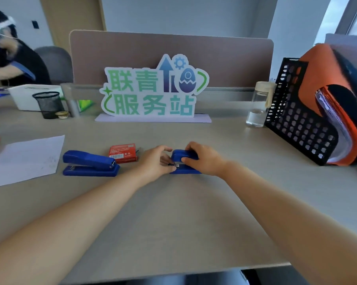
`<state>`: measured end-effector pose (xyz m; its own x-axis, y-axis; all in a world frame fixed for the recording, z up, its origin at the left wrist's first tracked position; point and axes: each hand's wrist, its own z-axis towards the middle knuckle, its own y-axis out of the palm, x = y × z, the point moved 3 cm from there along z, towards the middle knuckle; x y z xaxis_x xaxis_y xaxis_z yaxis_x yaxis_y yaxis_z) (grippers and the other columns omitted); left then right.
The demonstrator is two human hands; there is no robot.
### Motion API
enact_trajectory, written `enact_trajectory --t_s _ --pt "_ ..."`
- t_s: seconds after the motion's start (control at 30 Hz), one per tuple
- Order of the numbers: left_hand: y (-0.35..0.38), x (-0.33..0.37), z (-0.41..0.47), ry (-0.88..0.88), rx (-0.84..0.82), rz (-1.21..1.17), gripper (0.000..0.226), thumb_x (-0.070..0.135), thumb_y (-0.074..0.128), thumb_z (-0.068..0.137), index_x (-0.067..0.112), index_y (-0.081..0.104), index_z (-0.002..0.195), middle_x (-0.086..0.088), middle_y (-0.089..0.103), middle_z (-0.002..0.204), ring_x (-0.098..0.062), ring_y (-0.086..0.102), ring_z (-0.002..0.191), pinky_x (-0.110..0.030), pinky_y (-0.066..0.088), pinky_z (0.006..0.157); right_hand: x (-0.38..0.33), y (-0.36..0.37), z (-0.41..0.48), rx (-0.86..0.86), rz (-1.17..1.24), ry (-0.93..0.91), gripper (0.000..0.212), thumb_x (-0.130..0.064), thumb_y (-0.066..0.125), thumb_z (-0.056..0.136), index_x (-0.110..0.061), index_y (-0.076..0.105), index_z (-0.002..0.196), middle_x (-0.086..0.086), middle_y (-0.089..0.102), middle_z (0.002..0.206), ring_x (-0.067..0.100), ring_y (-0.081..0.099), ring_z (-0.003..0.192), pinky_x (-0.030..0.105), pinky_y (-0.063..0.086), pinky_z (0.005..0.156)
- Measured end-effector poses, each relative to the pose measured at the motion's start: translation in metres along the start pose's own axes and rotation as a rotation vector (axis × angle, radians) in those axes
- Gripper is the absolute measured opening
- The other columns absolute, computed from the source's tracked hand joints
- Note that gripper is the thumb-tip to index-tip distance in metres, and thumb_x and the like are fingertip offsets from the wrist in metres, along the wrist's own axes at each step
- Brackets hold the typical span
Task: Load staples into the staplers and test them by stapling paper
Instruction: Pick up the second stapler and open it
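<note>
Both hands are on a small blue plastic stapler (pixel 184 161) in the middle of the grey-beige table (pixel 173 212). The right hand (pixel 204 159) is wrapped over the stapler's top and rear, its grip closed on the body and pressing it down onto the table. The left hand (pixel 155 161) works at the stapler's front end, where a bit of bright metal shows; its fingertips (pixel 166 150) are pinched near that nose, but whether they hold a strip of staples or only the metal part is too small to tell.

Well off to the left of the left hand's grip lies a second blue plastic stapler (pixel 90 163), closed, flat on the table and untouched. Between it and the left hand, just behind, sits a small red cardboard staple box (pixel 123 153). Farther left again, beyond the second stapler, a white sheet of paper (pixel 27 159) lies flat, with no staple I can make out.

My judgement: the task is in an early part. The loading of the first stapler looks under way, not finished. The second stapler is yet to be loaded, and the test stapling on the paper remains for both.
</note>
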<state>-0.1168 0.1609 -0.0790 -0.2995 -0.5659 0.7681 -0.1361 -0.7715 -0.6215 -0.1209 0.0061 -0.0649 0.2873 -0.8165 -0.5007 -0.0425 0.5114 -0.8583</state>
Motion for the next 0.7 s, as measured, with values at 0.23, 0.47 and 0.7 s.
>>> enact_trajectory --t_s 0.23,0.47,0.7 --pt "-0.017 -0.014 -0.034 -0.031 0.065 0.003 0.035 0.017 0.073 0.076 0.014 0.058 0.108 0.015 0.061 0.076 0.005 0.056 0.072 0.002 0.041 0.059 -0.022 0.018 0.001 0.13 -0.054 -0.162 0.036 -0.039 0.057 0.086 -0.003 0.061 0.089 0.005 0.047 0.087 0.018 0.043 0.081 0.027 0.035 0.074" --pt "-0.022 -0.027 -0.044 -0.121 0.165 -0.001 0.027 0.022 0.079 0.068 0.018 0.062 0.088 0.003 0.067 0.077 -0.014 0.063 0.076 -0.025 0.049 0.072 -0.039 0.027 -0.006 0.134 0.023 -0.246 0.029 -0.034 0.058 0.087 -0.01 0.064 0.102 0.01 0.058 0.096 0.016 0.049 0.083 0.028 0.042 0.077" --pt "-0.016 -0.024 -0.045 -0.116 0.177 0.049 0.016 0.029 0.076 0.072 0.025 0.061 0.068 0.011 0.056 0.063 -0.012 0.054 0.065 -0.027 0.042 0.065 -0.039 0.031 -0.011 0.164 0.105 -0.221 0.025 -0.032 0.056 0.088 -0.011 0.062 0.099 0.004 0.062 0.09 0.017 0.052 0.079 0.027 0.04 0.071"
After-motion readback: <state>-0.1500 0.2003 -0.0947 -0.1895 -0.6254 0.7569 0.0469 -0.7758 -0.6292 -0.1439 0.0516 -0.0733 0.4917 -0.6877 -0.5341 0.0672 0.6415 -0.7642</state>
